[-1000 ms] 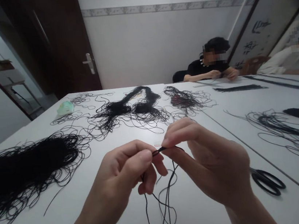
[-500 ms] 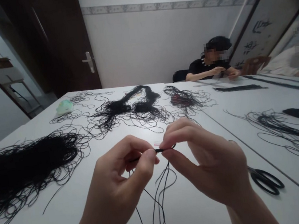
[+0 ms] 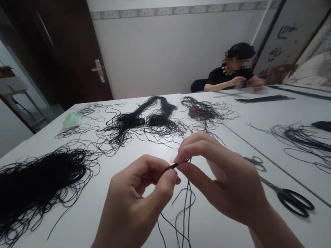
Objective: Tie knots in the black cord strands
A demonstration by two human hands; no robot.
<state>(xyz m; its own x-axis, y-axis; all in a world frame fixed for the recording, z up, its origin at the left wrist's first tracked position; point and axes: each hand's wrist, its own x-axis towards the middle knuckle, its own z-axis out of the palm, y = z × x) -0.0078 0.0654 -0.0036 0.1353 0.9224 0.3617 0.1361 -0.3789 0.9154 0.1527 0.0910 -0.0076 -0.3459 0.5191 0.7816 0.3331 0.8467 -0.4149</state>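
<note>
Pinching a black cord [image 3: 173, 166], the left hand [image 3: 133, 203] and right hand [image 3: 229, 178] nearly meet.

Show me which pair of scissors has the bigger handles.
The scissors nearer the camera, with long black finger loops; the other pair, farther away, has smaller loops.

Left hand [image 3: 139, 202] and right hand [image 3: 226, 181] pinch a black cord [image 3: 174, 166]; scissors [image 3: 281, 192] lie on the white table [image 3: 223, 238].

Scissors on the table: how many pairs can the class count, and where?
2. The larger black-handled scissors lie on the table, right of the right hand; the smaller scissors lie just beyond them, partly hidden by that hand. More could be hidden.
</note>
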